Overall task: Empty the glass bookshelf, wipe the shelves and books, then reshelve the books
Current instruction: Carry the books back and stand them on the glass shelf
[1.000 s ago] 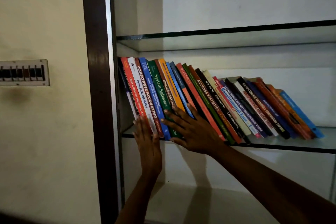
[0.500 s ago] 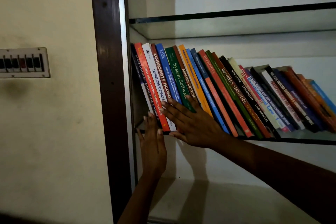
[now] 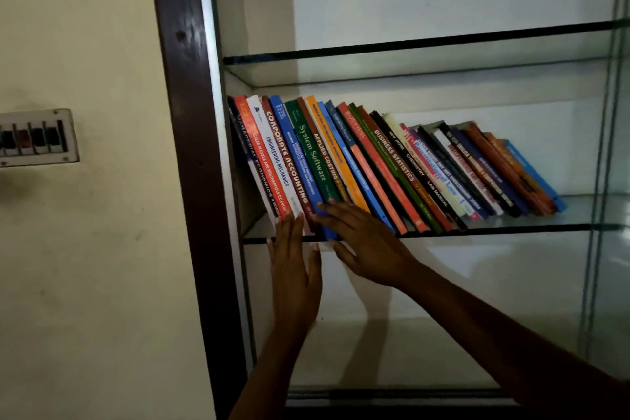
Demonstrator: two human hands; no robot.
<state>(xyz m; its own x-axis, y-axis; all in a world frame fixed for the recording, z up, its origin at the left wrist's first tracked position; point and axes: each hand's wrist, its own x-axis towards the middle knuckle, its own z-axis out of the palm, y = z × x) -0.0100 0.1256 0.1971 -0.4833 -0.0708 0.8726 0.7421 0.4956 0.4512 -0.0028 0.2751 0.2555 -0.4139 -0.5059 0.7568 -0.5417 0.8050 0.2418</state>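
Observation:
A row of several coloured books (image 3: 392,167) leans to the left on the middle glass shelf (image 3: 511,227). My left hand (image 3: 295,269) is flat and upright, fingertips against the bottom ends of the leftmost books. My right hand (image 3: 364,242) lies spread over the lower spines of the blue and green books near the shelf's front edge. Neither hand grips a book. The upper glass shelf (image 3: 409,48) holds nothing, and the compartment below (image 3: 409,344) is bare.
The dark wooden frame post (image 3: 184,147) stands just left of the books. A switch panel (image 3: 35,136) is fixed to the cream wall at the left. A glass side panel (image 3: 610,181) closes the bookshelf at the right.
Both hands have slid down to the books' lower ends at the shelf edge. The view has shifted, so the far right end of the row now shows.

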